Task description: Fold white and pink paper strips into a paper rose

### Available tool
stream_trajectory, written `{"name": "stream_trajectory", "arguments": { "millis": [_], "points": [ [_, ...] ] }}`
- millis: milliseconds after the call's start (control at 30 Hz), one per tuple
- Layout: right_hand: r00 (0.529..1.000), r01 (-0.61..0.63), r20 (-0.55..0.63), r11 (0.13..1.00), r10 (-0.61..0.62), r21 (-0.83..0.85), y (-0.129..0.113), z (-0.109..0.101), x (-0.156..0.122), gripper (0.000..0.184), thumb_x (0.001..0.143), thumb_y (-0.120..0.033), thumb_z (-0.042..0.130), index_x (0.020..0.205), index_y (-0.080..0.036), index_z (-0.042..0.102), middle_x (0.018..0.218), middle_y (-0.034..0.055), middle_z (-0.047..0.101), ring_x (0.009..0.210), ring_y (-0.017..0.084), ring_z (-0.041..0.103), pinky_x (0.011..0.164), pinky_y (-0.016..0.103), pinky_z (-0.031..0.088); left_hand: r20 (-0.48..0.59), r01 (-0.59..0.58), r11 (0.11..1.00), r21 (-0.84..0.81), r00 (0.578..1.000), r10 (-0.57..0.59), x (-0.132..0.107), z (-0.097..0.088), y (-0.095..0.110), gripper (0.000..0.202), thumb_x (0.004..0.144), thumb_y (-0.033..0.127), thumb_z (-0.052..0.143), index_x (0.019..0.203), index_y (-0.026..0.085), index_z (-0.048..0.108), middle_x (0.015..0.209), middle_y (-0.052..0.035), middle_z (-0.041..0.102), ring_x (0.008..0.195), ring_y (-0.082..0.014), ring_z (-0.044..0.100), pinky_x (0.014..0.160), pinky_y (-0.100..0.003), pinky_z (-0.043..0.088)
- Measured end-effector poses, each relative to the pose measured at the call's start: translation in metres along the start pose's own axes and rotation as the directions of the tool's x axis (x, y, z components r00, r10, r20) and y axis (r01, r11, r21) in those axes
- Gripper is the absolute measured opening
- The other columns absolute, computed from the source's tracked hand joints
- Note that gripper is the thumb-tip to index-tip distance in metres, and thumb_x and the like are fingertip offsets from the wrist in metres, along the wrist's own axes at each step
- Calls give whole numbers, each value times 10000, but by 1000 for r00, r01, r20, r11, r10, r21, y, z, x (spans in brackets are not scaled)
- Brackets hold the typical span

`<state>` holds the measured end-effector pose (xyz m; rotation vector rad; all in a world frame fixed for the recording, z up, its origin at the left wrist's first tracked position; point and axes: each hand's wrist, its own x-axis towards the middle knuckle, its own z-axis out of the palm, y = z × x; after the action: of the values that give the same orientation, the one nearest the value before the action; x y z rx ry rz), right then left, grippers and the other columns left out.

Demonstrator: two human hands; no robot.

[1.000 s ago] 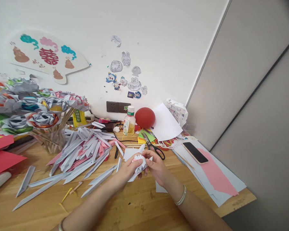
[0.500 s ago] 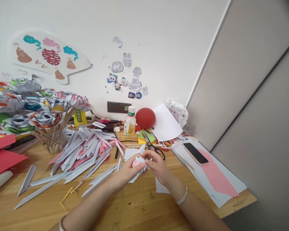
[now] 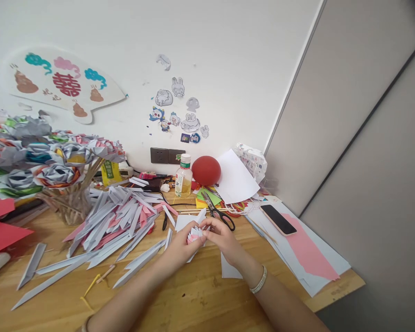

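Paper flower (image 3: 194, 235) turned, more pink showing

Head view: left hand (image 3: 181, 240) grips it over the desk (image 3: 193, 304); right hand (image 3: 222, 236) pinches its edge. Pink shows more than a second ago; petal shaping seems still underway.

Bright, soft, fairly even light fills the scene, its source out of view. The white wall (image 3: 235, 69) looks pale, the grey panel (image 3: 335, 106) duller. Shadows on the worktop (image 3: 200, 304) are faint and diffuse. Wide-angle stretching shows toward the edges, the top right corner darkens, and the folded paper (image 3: 194, 237) looks slightly soft.
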<state>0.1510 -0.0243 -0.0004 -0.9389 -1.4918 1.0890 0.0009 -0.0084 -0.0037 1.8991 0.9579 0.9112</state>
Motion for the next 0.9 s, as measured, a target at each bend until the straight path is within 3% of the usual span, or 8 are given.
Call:
{"name": "stream_trajectory", "arguments": {
  "millis": [200,467,633,900],
  "points": [
    [999,-28,-20,999,27,-17,2,1,0,151,740,-246,541,877,-204,590,878,10,564,827,153,514,754,272,409,-57,-41,996,84,997,46,1,-1,0,226,767,402,449,842,196,503,747,25,576,704,-147,523,644,-240,397],
    [997,-13,-79,997,20,80,9,0,3,236,750,-298,562,972,-221,535,890,12,557,884,155,526,797,300,411,-47,-153,974,169,985,163,2,-2,-1,173,752,319,473,875,198,486,861,-20,590,803,-172,543,746,-291,413],
    [990,-18,-138,999,23,33,15,-3,8,169,726,-280,585,869,-196,552,844,13,569,824,144,544,757,289,435,-78,-197,932,306,970,231,2,-1,-5,222,714,283,525,918,200,493,915,-57,570,868,-210,522,777,-341,410],
    [979,17,-198,994,-39,-110,22,-6,12,104,713,-247,583,779,-170,561,765,11,571,714,139,545,683,277,440,49,-361,877,317,930,365,-1,0,-10,429,644,317,654,1020,221,471,1099,-95,488,1049,-259,445,887,-399,378]
  ]
}}
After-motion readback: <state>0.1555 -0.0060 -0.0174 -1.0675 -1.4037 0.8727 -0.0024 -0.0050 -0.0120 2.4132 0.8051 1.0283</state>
